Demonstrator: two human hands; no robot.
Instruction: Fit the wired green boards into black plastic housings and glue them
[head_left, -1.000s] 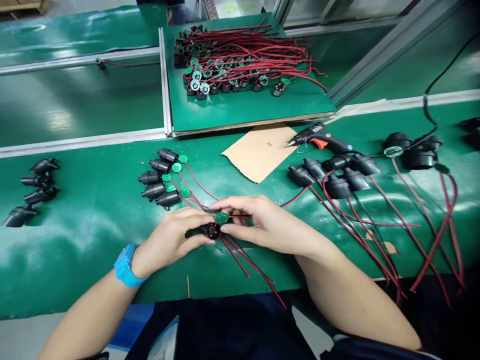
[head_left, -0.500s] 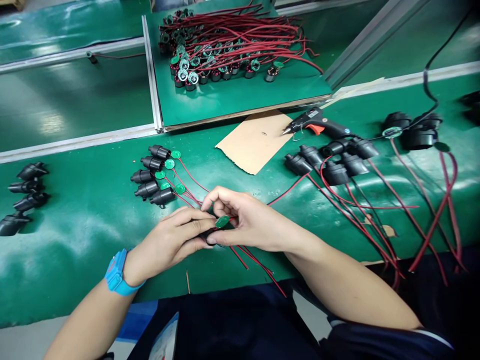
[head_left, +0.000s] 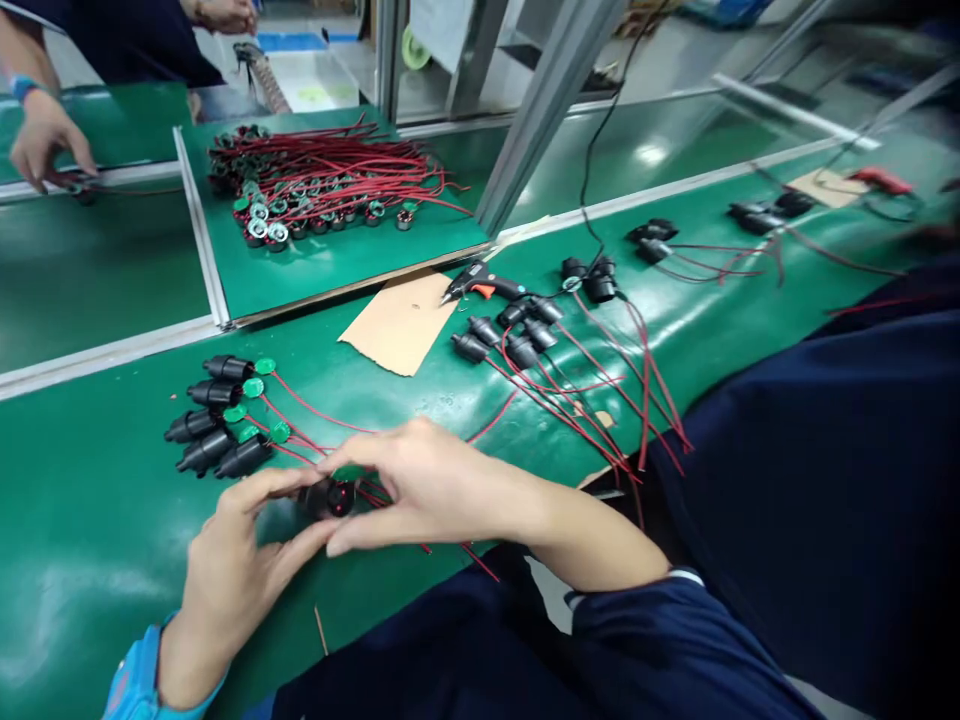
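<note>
Between my hands is a small black cylindrical housing (head_left: 321, 498), its open end turned right and showing reddish spots inside. My left hand (head_left: 229, 560) grips it from the left, index finger above and thumb below. From the right, my right hand (head_left: 435, 485) pinches at the same housing with index finger and thumb tips. A green circuit disc (head_left: 349, 471) shows partly under the right fingers, and red wires trail beneath that hand. Left of them lie several black housings (head_left: 217, 393) with green discs (head_left: 255, 387) and red wires attached.
A glue gun (head_left: 487, 282) rests by a cardboard piece (head_left: 397, 322). Wired black housings (head_left: 536, 333) lie to the right. A raised green board (head_left: 337, 262) bears many red-wired parts (head_left: 322, 185). Another person's hand (head_left: 49, 140) is across the bench; a dark-clothed person (head_left: 825, 450) sits at right.
The view has swung right, showing more bench and other people. My left fingers have spread wider around the housing, whose open end now shows between my hands.
</note>
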